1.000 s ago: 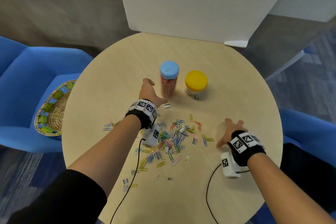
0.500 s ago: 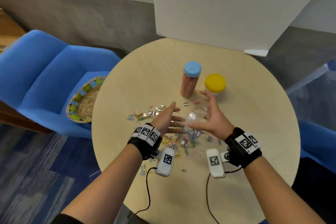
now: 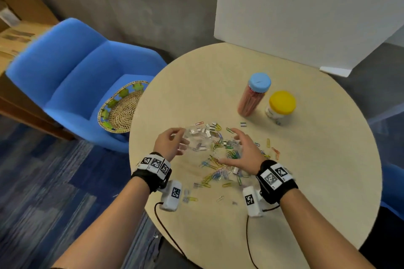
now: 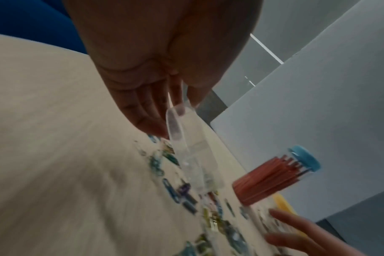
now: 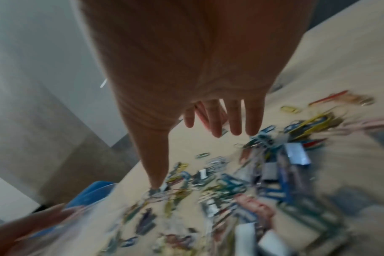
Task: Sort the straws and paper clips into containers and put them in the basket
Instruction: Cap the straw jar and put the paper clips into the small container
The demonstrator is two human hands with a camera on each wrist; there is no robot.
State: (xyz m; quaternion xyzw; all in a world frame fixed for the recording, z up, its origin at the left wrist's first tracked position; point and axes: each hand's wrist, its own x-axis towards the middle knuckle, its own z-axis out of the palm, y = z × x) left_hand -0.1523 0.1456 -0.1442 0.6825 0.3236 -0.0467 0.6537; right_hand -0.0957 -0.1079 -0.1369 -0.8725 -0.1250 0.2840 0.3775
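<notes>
A clear plastic container [image 3: 196,141] hangs just above the paper clips [image 3: 220,159], which lie scattered on the round table [image 3: 306,170]. My left hand [image 3: 169,143] grips the clear container [image 4: 186,147] by its side. My right hand [image 3: 242,148] hovers open over the clip pile, fingers spread [image 5: 221,119], holding nothing. A tall jar with a blue lid [image 3: 253,96], full of red straws [image 4: 270,180], stands at the back. A woven basket [image 3: 122,109] sits on the blue chair to the left.
A jar with a yellow lid [image 3: 282,105] stands right of the straw jar. The blue chair [image 3: 83,76] adjoins the table's left edge. A white board [image 3: 295,11] rises behind the table. Wrist camera cables trail over the near table edge.
Both hands met at the clear container half a second ago. Now my left hand has carried it leftward and my right hand has let go and spread. The head view swung left.
</notes>
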